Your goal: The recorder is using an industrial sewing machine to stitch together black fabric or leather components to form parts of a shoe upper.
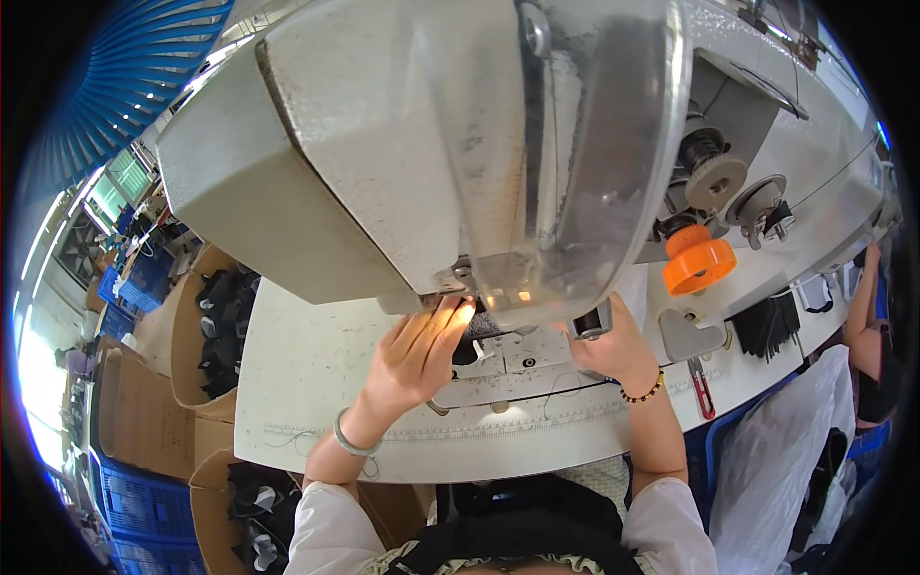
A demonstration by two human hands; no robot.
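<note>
Dark fabric piece (476, 331), small and soft, lies on the metal plate (517, 369) under the grey sewing machine head (383, 163), at the needle. Your left hand (414, 356) presses it flat, fingers (450, 321) together and extended. Your right hand (618, 347) rests just beside it; whether its fingers are closed is hidden. It looks light and floppy, so hold it near the edges, flat against the white bench (307, 383).
</note>
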